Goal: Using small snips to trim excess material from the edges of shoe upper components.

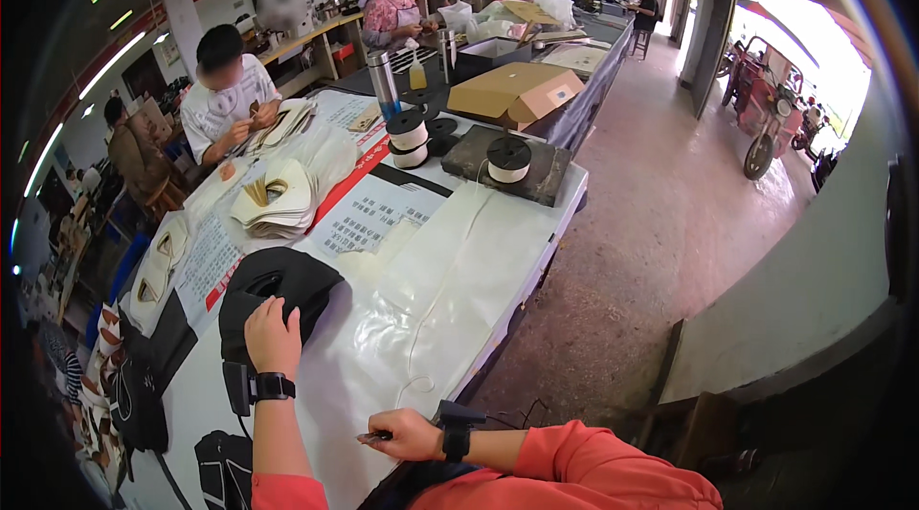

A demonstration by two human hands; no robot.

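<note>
The black piece (311,276) lies on the surface (330,386), at 8 o'clock from the middle of the view. The left hand (273,330) rests over its near edge, thumb toward 1 o'clock and a little apart, the other fingers bent over the black material; whether they pinch a layer or only press is hidden. At 4 o'clock from that hand, the right hand (410,435) is closed, its fingers pinching a small dark tool (376,437) with the tip toward 9 o'clock. What kind of tool it is cannot be told.

To work well here, the left hand should probably bear down evenly and keep the piece flat, since the soft-looking material could ruck or slide on the glossy sheet. The tool's tip is best kept turned away from the left wrist whenever the two hands draw together.

A thread (421,319) runs from the spool (508,159), at 2 o'clock from the left hand, to a loose loop at 12 o'clock from the right. That loop could catch on the right wrist strap (458,435), so it is better left slack and clear of the forearm. The pale stack (278,209), at 12 o'clock beyond the black piece, wants no nudging.
</note>
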